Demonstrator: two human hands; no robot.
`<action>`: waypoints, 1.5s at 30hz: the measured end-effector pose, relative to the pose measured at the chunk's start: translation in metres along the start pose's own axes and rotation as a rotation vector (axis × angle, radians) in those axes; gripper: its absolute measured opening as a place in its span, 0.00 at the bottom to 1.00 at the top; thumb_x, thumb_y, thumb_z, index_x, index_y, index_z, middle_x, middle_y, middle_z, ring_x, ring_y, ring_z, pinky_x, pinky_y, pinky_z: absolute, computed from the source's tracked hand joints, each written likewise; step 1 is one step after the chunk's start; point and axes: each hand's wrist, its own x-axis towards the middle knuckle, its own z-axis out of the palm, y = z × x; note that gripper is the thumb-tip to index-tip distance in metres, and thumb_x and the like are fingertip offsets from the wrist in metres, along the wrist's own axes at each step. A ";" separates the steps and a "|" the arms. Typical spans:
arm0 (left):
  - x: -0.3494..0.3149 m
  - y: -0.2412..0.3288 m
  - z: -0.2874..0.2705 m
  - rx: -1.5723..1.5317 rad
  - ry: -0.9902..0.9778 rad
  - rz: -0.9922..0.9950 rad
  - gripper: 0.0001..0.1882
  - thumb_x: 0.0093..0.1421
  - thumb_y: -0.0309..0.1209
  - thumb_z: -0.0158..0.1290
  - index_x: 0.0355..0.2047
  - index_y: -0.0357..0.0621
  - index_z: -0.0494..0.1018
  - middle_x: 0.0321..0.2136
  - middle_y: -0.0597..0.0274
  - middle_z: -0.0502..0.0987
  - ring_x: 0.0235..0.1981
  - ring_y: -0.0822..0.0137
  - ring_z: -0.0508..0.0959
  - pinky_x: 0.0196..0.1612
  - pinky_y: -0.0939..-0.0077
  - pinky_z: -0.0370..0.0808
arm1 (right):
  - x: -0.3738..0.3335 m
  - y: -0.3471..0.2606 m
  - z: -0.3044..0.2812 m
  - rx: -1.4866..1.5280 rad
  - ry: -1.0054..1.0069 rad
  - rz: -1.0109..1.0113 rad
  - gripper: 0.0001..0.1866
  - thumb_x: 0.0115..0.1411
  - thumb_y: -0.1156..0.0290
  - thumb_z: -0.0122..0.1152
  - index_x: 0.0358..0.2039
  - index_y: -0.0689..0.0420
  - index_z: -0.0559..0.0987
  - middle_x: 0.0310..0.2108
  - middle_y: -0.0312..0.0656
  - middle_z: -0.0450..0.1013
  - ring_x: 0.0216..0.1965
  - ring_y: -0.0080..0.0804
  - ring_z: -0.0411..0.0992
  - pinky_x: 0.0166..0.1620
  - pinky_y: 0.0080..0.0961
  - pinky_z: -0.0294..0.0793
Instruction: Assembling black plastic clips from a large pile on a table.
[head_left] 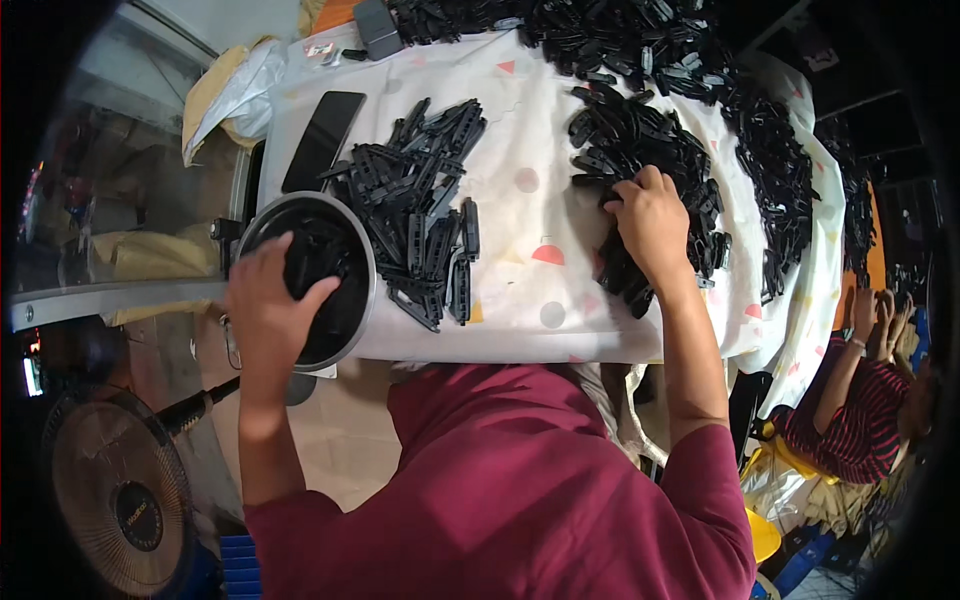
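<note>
My left hand (pixel 268 300) is over the left side of a round metal bowl (pixel 367 262), thumb and fingers spread apart. Dark plastic pieces (pixel 325 245) lie inside the bowl, partly covered by that hand. On the right, my right hand (pixel 655 225) reaches into a pile of glossy black plastic parts (pixel 640 130), its fingers curled together. Whatever the fingertips grip is hidden among the parts. Between the hands, nearer the bowl, lies a loose heap of long, narrow black plastic pieces (pixel 420 190).
A patterned white cloth (pixel 530 215) covers the table. A black phone (pixel 323 140) lies behind the bowl. More black parts (pixel 630 40) are heaped along the far and right edges. A fan (pixel 125 490) stands at lower left; another person (pixel 850 410) sits at right.
</note>
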 end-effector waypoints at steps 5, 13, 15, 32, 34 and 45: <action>0.046 0.059 0.057 -0.295 -0.093 0.495 0.09 0.42 0.27 0.57 0.27 0.48 0.77 0.30 0.63 0.73 0.36 0.59 0.71 0.39 0.66 0.68 | -0.006 -0.032 -0.022 0.713 0.031 0.180 0.10 0.52 0.76 0.57 0.37 0.57 0.76 0.25 0.39 0.73 0.22 0.23 0.70 0.27 0.22 0.70; 0.091 0.097 0.101 -0.036 -0.231 1.064 0.05 0.42 0.25 0.52 0.23 0.44 0.72 0.25 0.66 0.71 0.33 0.64 0.72 0.35 0.73 0.68 | -0.040 -0.042 -0.022 1.189 0.004 0.358 0.08 0.58 0.78 0.52 0.38 0.61 0.65 0.25 0.37 0.70 0.23 0.18 0.70 0.22 0.14 0.69; 0.089 0.108 0.095 -0.465 -0.466 0.455 0.05 0.47 0.24 0.54 0.26 0.40 0.71 0.29 0.65 0.74 0.30 0.65 0.75 0.33 0.73 0.71 | -0.047 -0.046 -0.026 1.404 0.030 0.358 0.12 0.56 0.81 0.53 0.40 0.63 0.66 0.30 0.44 0.72 0.28 0.26 0.73 0.25 0.17 0.73; 0.058 0.133 0.057 -1.315 -0.124 0.682 0.20 0.59 0.39 0.48 0.43 0.32 0.70 0.38 0.48 0.73 0.39 0.56 0.74 0.44 0.72 0.70 | -0.058 -0.080 -0.040 1.321 0.444 0.016 0.11 0.52 0.85 0.57 0.38 0.69 0.73 0.38 0.45 0.68 0.34 0.29 0.73 0.38 0.22 0.77; 0.059 0.134 0.050 -1.201 -0.075 0.756 0.20 0.57 0.38 0.50 0.43 0.32 0.70 0.38 0.48 0.73 0.39 0.56 0.75 0.43 0.72 0.70 | -0.058 -0.081 -0.039 1.337 0.402 0.049 0.11 0.51 0.85 0.58 0.37 0.68 0.73 0.37 0.45 0.68 0.34 0.28 0.72 0.38 0.21 0.77; 0.037 0.115 0.070 -1.436 -0.401 0.132 0.14 0.54 0.26 0.53 0.42 0.36 0.69 0.33 0.64 0.72 0.34 0.75 0.72 0.38 0.83 0.68 | -0.042 -0.076 -0.027 1.044 -0.004 0.005 0.19 0.49 0.65 0.65 0.40 0.61 0.74 0.33 0.43 0.71 0.33 0.31 0.72 0.34 0.22 0.72</action>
